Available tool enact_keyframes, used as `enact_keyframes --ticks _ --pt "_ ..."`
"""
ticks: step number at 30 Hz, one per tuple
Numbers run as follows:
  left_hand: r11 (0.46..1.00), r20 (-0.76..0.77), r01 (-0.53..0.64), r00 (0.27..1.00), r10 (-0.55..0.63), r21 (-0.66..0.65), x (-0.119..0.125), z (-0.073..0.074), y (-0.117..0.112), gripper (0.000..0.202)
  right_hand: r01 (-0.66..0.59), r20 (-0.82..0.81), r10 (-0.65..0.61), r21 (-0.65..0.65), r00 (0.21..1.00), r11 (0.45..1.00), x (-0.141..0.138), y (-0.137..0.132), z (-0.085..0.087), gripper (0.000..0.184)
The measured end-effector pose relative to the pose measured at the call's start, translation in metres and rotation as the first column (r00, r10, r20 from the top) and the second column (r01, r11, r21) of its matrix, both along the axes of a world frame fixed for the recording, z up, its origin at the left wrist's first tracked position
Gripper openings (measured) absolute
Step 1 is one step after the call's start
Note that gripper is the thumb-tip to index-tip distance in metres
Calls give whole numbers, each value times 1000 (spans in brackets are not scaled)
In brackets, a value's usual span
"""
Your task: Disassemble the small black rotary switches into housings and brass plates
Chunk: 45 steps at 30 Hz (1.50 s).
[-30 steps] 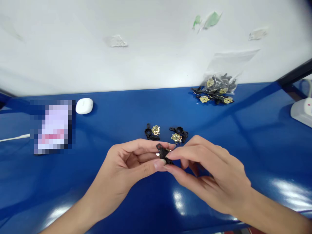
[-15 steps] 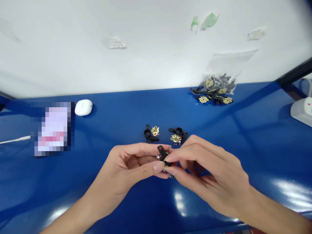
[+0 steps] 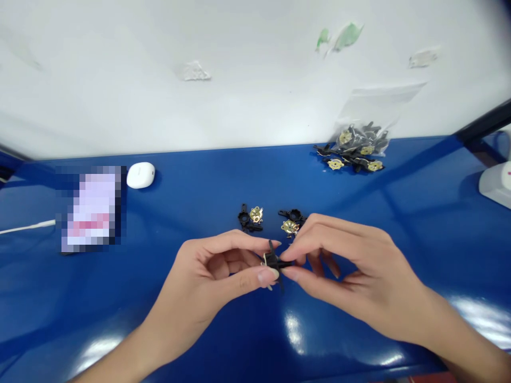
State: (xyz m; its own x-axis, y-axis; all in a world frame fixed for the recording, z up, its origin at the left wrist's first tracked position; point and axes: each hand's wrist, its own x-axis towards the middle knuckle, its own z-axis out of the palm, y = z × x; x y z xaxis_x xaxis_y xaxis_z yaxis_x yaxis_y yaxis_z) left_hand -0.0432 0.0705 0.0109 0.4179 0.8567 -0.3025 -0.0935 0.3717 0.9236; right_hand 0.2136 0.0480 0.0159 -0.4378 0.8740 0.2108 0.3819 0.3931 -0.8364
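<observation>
My left hand (image 3: 211,276) and my right hand (image 3: 351,271) meet over the blue table (image 3: 199,330), both pinching one small black plastic part (image 3: 273,260) with a metal tab between thumb and forefinger. Just beyond the fingertips lie two small groups of parts: a black piece with a brass disc (image 3: 250,217) on the left and another black and brass pair (image 3: 292,221) on the right, close to my right forefinger.
A clear plastic bag with several black and brass parts (image 3: 355,151) lies at the back right by the white wall. A white oval case (image 3: 140,175) and a blurred flat object (image 3: 91,210) with a white cable sit at the left. A white device (image 3: 497,183) stands at the right edge.
The black part has been turned between my fingertips and now sits edge-on. My right hand has shifted slightly up and right; both hands keep their pinch.
</observation>
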Motion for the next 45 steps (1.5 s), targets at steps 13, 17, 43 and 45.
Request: enact_keyframes --ticks 13,17,43,45 --pt "951 -331 -58 929 163 303 2 6 0 14 -75 332 117 -136 936 988 32 17 -2 15" --pt "954 -316 -89 931 182 285 0 6 2 17 -85 354 162 -222 921 971 39 16 -4 18" --pt "896 -388 -67 885 257 440 -2 10 9 13 -107 427 134 -86 895 991 29 9 -1 10" --pt "862 -429 -10 864 262 506 -6 15 11 14 -114 419 150 -111 895 987 29 10 1 8"
